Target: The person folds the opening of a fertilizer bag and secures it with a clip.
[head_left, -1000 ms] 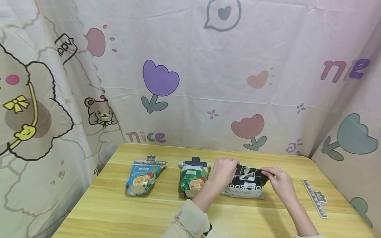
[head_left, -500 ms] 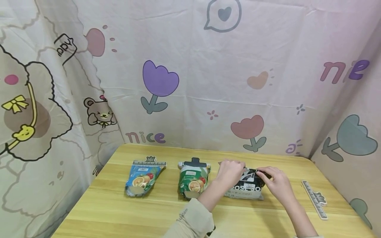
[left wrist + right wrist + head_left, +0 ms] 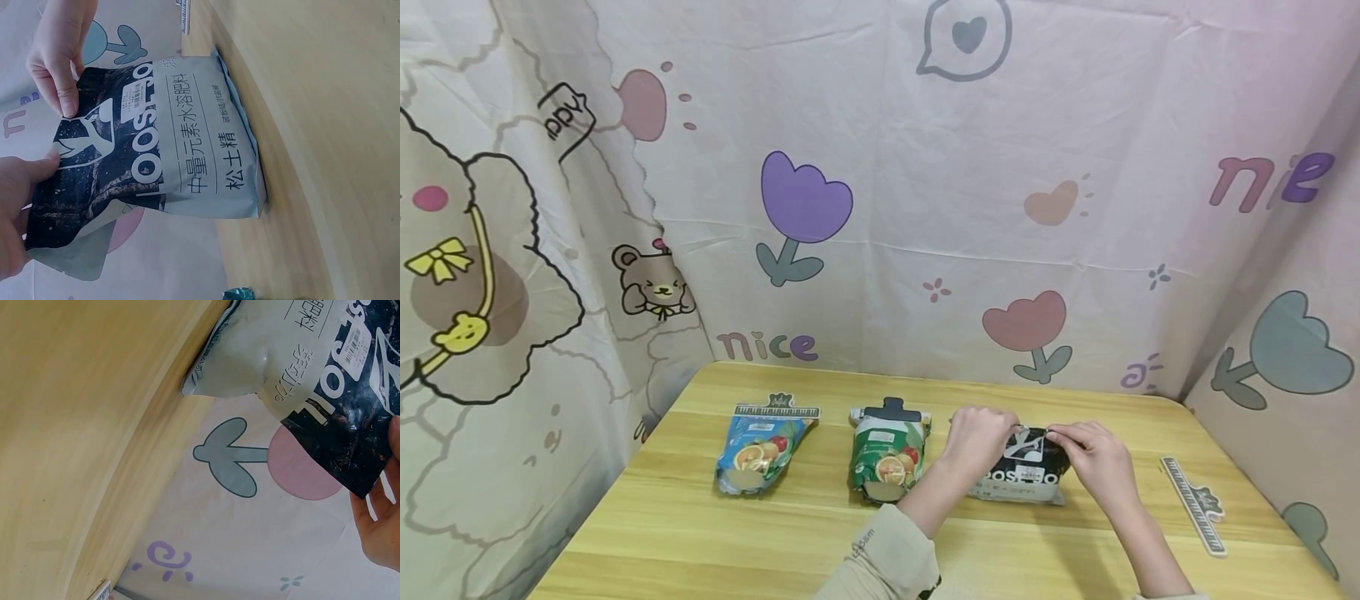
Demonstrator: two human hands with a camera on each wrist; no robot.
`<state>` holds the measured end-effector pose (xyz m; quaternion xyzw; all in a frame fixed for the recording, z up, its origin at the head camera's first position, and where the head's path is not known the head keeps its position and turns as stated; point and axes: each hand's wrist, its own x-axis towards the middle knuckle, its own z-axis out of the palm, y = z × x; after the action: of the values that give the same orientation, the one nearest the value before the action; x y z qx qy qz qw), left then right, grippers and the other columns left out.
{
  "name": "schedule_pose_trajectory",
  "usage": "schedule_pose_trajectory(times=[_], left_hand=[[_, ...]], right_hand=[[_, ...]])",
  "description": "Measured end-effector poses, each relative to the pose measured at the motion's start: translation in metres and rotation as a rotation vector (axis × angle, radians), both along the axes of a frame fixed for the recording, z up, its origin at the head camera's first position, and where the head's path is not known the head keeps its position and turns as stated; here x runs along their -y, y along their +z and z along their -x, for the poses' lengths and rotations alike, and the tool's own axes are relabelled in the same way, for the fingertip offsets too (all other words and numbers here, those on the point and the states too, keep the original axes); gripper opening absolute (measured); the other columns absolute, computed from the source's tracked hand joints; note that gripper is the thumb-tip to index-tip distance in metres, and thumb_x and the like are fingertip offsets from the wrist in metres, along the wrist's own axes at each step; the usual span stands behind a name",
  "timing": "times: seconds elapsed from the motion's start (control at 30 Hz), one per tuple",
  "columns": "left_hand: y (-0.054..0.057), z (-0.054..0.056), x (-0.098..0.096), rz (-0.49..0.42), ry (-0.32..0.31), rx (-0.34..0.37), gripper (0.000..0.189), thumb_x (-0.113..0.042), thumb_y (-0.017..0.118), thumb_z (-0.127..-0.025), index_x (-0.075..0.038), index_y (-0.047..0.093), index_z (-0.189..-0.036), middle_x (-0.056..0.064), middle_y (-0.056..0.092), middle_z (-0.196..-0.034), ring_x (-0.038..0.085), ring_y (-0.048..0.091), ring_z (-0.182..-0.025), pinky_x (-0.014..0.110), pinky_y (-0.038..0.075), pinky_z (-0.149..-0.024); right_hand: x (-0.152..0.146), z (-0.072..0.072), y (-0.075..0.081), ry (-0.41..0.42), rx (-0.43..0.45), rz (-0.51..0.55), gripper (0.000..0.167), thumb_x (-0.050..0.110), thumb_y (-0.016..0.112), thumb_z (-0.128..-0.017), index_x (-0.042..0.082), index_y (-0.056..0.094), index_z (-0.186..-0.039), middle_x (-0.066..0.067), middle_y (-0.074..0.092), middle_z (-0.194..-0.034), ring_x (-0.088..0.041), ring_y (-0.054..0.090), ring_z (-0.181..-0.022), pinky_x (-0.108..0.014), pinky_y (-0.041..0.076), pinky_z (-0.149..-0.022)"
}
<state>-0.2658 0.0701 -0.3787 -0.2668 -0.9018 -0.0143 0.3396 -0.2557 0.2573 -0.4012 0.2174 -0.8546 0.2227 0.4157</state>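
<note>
A black-and-pale-grey fertilizer bag [image 3: 1026, 475] stands on the table at the right of the row of bags, its black upper part between both hands. My left hand [image 3: 981, 439] pinches the top edge at the left, thumb on the printed front in the left wrist view, fingers behind. At the other end of the top edge, my right hand [image 3: 1096, 454] pinches it between thumb and fingers. In the left wrist view the bag [image 3: 187, 137] shows white lettering and a barcode label; a pale flap [image 3: 87, 250] sticks out behind its top near the left hand.
Left of it stand a green bag [image 3: 886, 454] with a dark clip [image 3: 892, 410] on top and a blue bag [image 3: 758, 450] with a piano-keyboard clip [image 3: 777, 411]. Another keyboard clip [image 3: 1193, 506] lies at the table's right. A printed cloth [image 3: 895, 208] hangs behind the table.
My left hand has moved slightly right along the bag's top, and the right hand slightly left, so they are closer together. The black top shows less height in the head view.
</note>
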Motion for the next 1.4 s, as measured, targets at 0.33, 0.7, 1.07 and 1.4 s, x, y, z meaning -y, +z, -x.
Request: schedule_pose_trajectory(times=[0.33, 0.7, 1.07, 1.4], left_hand=[[0.001, -0.002, 0.006, -0.043, -0.040, 0.024, 0.013, -0.040, 0.061, -0.086, -0.033, 0.072, -0.087, -0.019, 0.064, -0.068, -0.004, 0.045, -0.045, 0.011, 0.024, -0.039], [0.003, -0.002, 0.020, -0.136, -0.117, 0.053, 0.010, -0.034, 0.066, -0.083, -0.028, 0.074, -0.087, -0.015, 0.066, -0.071, -0.004, 0.045, -0.045, 0.010, 0.023, -0.039], [0.008, -0.002, 0.021, -0.049, -0.086, 0.175, 0.011, -0.032, 0.067, -0.084, -0.029, 0.072, -0.092, -0.016, 0.066, -0.075, -0.001, 0.046, -0.047, 0.013, 0.027, -0.041], [0.019, -0.001, 0.007, 0.142, 0.022, 0.311, 0.004, -0.031, 0.073, -0.077, -0.030, 0.071, -0.079, -0.015, 0.062, -0.069, 0.005, 0.050, -0.055, 0.021, 0.037, -0.045]], right_hand=[[-0.004, -0.003, 0.000, -0.016, 0.095, 0.034, 0.017, -0.001, 0.079, -0.065, 0.008, 0.074, -0.079, 0.000, 0.067, -0.074, -0.017, 0.060, -0.068, -0.018, 0.042, -0.063], [-0.013, -0.003, 0.001, 0.016, 0.064, 0.006, 0.021, -0.007, 0.077, -0.064, 0.006, 0.073, -0.080, -0.005, 0.068, -0.075, -0.024, 0.064, -0.067, -0.015, 0.045, -0.062], [-0.008, -0.008, 0.007, 0.021, 0.170, -0.089, 0.018, -0.001, 0.077, -0.067, 0.003, 0.071, -0.084, -0.011, 0.068, -0.081, -0.028, 0.064, -0.071, -0.043, 0.050, -0.062], [0.005, -0.004, 0.020, 0.041, 0.445, -0.240, 0.018, 0.012, 0.076, -0.074, 0.011, 0.072, -0.091, -0.004, 0.069, -0.084, -0.023, 0.064, -0.073, -0.043, 0.049, -0.064]])
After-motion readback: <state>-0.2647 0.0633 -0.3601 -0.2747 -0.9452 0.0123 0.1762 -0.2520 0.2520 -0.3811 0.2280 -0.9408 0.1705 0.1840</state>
